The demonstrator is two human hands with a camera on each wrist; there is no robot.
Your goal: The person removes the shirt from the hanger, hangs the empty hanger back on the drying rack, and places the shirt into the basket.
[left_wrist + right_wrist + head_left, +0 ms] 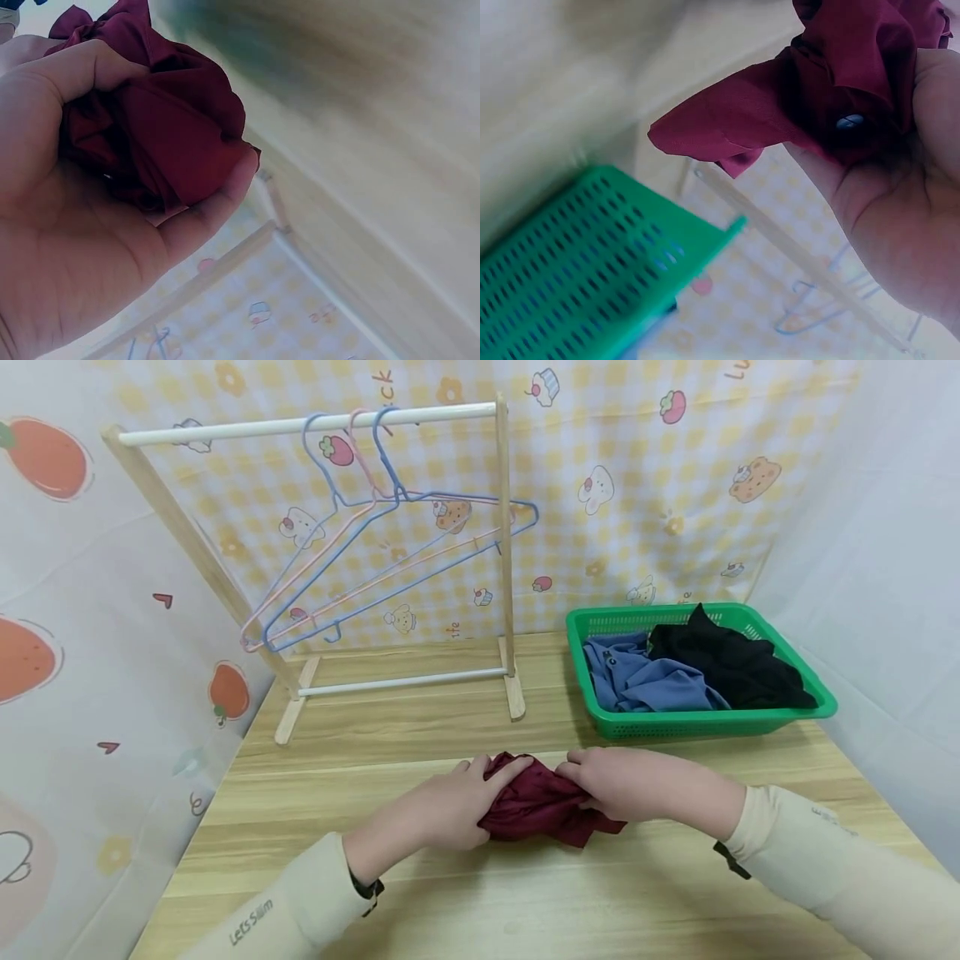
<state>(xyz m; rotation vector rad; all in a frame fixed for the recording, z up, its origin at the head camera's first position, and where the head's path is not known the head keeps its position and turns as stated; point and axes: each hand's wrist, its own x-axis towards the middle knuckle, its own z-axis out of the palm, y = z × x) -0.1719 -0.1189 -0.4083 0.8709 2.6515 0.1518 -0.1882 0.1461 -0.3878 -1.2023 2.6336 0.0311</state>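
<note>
A bunched dark red garment (536,806) is held between both hands, close over the middle of the wooden table. My left hand (453,806) grips its left side, with the thumb and fingers curled round the satiny folds (172,127). On the other side, my right hand (626,783) grips the bundle near its top. A small pale button (849,121) shows among the folds in the right wrist view. One flap of cloth (720,120) hangs loose beyond the right fingers. The garment's full shape is hidden by the crumpling.
A green basket (705,724) holding a blue garment (652,681) and a black one (731,660) stands at the back right. At the back left, a wooden rack (507,552) with a white rail (225,432) carries blue and pink hangers (442,572). A patterned curtain (637,468) closes the back.
</note>
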